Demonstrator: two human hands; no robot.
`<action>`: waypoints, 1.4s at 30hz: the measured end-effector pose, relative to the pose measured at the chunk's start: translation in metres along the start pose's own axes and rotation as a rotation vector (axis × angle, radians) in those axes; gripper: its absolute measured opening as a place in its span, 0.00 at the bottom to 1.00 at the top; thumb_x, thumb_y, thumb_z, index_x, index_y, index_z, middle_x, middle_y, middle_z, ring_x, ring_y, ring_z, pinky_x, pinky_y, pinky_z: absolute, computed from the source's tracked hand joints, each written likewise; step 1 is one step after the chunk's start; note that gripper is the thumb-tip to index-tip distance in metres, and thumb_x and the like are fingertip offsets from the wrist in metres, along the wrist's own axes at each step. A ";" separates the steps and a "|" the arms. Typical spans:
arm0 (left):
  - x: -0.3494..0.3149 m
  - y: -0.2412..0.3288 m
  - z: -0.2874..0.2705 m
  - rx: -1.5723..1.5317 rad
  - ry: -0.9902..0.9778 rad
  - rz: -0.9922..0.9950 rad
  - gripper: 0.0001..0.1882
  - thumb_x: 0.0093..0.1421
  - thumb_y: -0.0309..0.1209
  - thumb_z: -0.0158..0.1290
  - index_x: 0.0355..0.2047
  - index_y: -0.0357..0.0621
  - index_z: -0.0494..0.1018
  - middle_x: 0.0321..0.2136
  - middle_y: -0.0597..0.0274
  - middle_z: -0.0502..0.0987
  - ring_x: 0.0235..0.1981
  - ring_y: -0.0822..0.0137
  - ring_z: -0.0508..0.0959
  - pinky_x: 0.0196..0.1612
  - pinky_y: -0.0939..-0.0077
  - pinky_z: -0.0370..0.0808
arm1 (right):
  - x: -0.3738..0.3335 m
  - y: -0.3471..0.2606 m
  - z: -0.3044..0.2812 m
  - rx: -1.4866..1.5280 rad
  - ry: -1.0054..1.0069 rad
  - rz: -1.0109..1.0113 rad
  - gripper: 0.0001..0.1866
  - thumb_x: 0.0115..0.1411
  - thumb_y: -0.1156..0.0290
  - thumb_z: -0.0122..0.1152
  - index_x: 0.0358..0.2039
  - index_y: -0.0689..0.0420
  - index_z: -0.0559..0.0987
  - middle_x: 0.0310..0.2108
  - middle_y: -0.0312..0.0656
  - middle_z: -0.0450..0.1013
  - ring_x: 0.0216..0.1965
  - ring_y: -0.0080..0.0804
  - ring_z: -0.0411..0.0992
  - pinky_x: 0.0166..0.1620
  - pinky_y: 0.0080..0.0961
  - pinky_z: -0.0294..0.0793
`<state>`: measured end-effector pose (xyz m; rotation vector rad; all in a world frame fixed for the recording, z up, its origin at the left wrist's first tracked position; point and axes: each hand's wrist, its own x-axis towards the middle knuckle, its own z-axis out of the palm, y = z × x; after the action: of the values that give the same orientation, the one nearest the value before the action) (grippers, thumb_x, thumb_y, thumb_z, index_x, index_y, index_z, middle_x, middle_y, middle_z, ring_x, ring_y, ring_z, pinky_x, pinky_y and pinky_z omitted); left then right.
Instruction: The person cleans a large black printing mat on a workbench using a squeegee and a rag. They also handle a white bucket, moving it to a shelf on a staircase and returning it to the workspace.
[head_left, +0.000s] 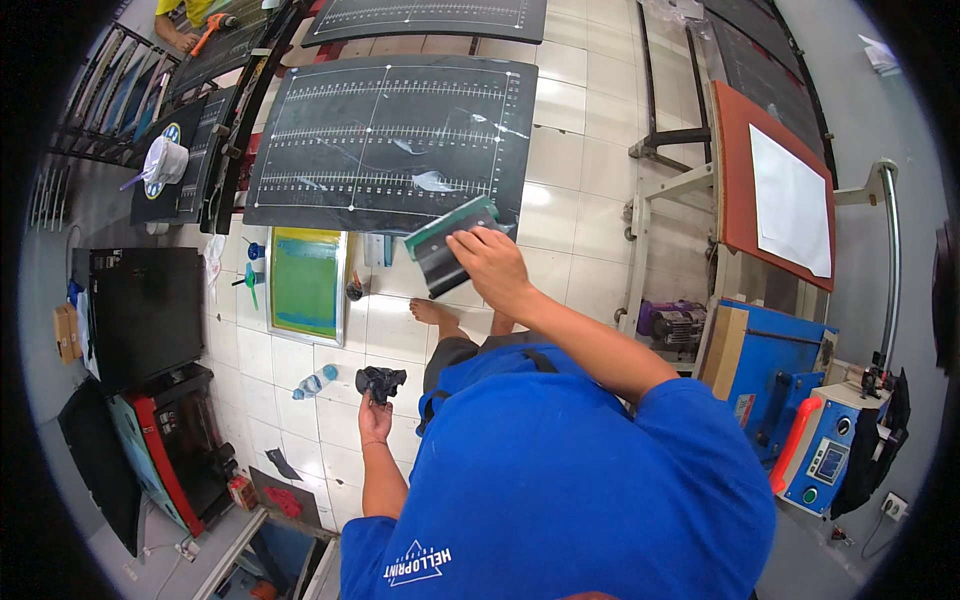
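A screen-printing squeegee (438, 258) with a green blade and a dark holder is gripped in my right hand (492, 264). It is tilted beside the near edge of a black printing board (330, 115), which carries white ruled markings and some pale smears. My left hand (375, 418) is lower and to the left, away from the board. Its fingers are closed on a crumpled black cloth (381, 383). Part of that hand is hidden by the cloth.
A framed printing screen (305, 285) leans below the board, left of my feet. A plastic bottle (316, 382) lies on the tiled floor. At right stand a red-brown board with white paper (788, 200) and a blue-and-white machine (828, 455). Another person's hand (185, 42) is far left.
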<state>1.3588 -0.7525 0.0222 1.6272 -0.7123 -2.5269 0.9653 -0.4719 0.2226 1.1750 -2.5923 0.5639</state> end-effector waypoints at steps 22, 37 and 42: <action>0.009 -0.021 0.030 -0.010 -0.025 0.041 0.13 0.64 0.41 0.50 0.46 0.52 0.72 0.42 0.71 0.76 0.41 0.73 0.70 0.45 0.72 0.63 | 0.004 0.133 -0.046 -0.133 -0.090 -0.077 0.22 0.50 0.80 0.55 0.46 0.48 0.80 0.47 0.29 0.75 0.53 0.30 0.69 0.53 0.29 0.69; -0.001 -0.042 -0.014 -0.047 0.063 -0.026 0.13 0.65 0.41 0.49 0.46 0.52 0.72 0.42 0.71 0.76 0.41 0.74 0.70 0.44 0.72 0.63 | -0.011 0.140 -0.076 -0.070 -0.310 -0.352 0.23 0.50 0.79 0.57 0.48 0.47 0.79 0.49 0.27 0.74 0.55 0.29 0.67 0.58 0.29 0.66; -0.003 -0.035 -0.002 -0.057 0.034 0.026 0.13 0.65 0.41 0.49 0.46 0.52 0.72 0.42 0.71 0.76 0.41 0.74 0.70 0.44 0.71 0.63 | 0.000 0.138 -0.067 -0.059 -0.337 -0.354 0.24 0.50 0.80 0.56 0.48 0.47 0.79 0.50 0.28 0.73 0.55 0.30 0.67 0.59 0.29 0.65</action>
<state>1.3684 -0.7210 0.0096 1.6272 -0.6477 -2.4716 0.8644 -0.3594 0.2486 1.7881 -2.5391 0.2287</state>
